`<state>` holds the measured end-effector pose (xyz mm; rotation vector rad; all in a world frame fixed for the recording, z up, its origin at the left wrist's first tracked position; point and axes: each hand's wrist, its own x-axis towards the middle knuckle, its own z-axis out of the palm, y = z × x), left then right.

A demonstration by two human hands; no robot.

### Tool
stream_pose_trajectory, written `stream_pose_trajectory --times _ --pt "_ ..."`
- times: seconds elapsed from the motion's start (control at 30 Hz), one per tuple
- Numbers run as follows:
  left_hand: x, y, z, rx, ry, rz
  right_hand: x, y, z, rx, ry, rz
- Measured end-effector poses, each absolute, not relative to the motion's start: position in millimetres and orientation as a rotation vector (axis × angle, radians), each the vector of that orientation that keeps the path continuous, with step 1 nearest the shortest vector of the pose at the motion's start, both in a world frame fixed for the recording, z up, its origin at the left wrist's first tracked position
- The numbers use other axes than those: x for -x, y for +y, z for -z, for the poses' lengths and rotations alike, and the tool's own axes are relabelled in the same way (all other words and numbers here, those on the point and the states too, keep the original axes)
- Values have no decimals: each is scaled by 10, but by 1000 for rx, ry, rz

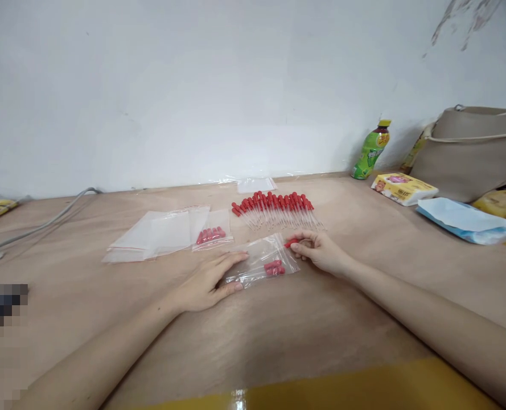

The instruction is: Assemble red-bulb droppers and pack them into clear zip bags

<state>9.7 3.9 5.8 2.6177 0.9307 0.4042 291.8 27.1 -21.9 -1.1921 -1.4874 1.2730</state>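
A clear zip bag lies flat in front of me, with a few red rubber bulbs inside near its right end. My left hand rests on the bag's left end, fingers stretched out and thumb apart. At the opposite end, my right hand pinches a red-bulbed dropper beside the bag; the dropper's tube is hard to see. Beyond both hands spreads a row of droppers with red bulbs and clear tubes. A second zip bag holding several red-bulbed pieces lies behind my left hand.
Flat zip bags are stacked at left, and another bag lies by the wall. A grey cable crosses the far left. At right stand a green bottle, a tissue pack, a blue-white packet and a beige bag.
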Motion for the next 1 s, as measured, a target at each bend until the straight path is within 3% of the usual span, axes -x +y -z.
stream_pose_trajectory --times 0.23,0.5,0.6,1.0 --pt "-90 47 -52 -2641 933 -385 -2807 264 174 1228 -1788 -1138" --pt "-95 64 -46 -2659 937 -357 -2796 254 181 973 -1660 -1432" --pt "-88 83 -29 -2690 922 -305 -2828 292 199 1014 -1617 -1401" --pt "-97 107 -52 -2696 947 -203 -2823 1022 -27 1618 -1851 85"
